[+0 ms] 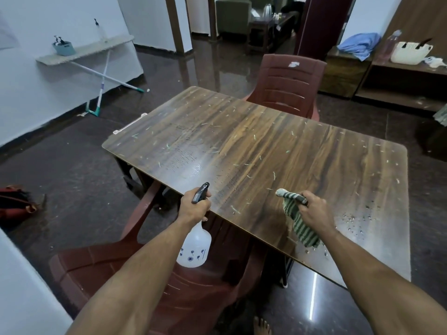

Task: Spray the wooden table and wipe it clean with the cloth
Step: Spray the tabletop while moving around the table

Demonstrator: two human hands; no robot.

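Note:
A wooden table [266,146] fills the middle of the view, strewn with pale scraps and crumbs. Fine droplets glisten near its front left part and larger drops at the front right. My left hand [193,209] grips a white spray bottle [194,247] by its black trigger head, nozzle pointing over the table's near edge. My right hand [313,210] holds a green striped cloth [300,223] bunched in the fist, hanging down onto the tabletop.
A maroon plastic chair [287,85] stands at the table's far side, another maroon chair [150,269] below my arms. A mop [101,85] leans on the left wall under a shelf [84,50]. A cabinet [387,76] with a basket stands at the back right. A bare foot [261,326] shows at the bottom.

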